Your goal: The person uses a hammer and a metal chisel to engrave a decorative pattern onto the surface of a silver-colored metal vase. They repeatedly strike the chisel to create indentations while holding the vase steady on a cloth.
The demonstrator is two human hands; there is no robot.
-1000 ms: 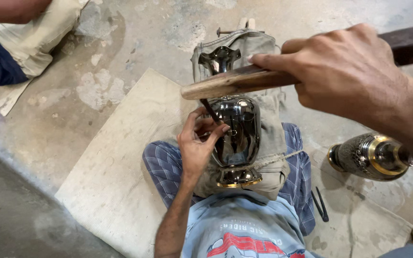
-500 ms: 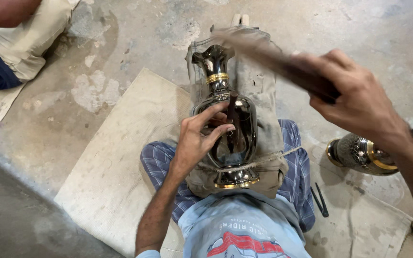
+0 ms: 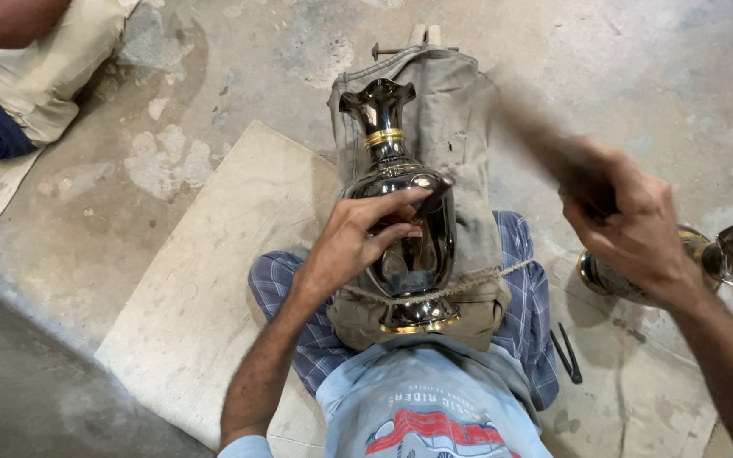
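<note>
Across the lap, on grey cloth [image 3: 460,136], the dark metal vase [image 3: 405,229] stays pinned under the left hand [image 3: 358,242]; the right hand [image 3: 629,225] has swung its clenched wooden mallet [image 3: 545,140] downward, mid-blow, blurred

A dark, polished metal vase [image 3: 405,220] with a gold neck band and gold foot lies lengthwise on a grey padded rest. A blurred stick, probably a wooden mallet handle [image 3: 545,144], slants above it.
</note>
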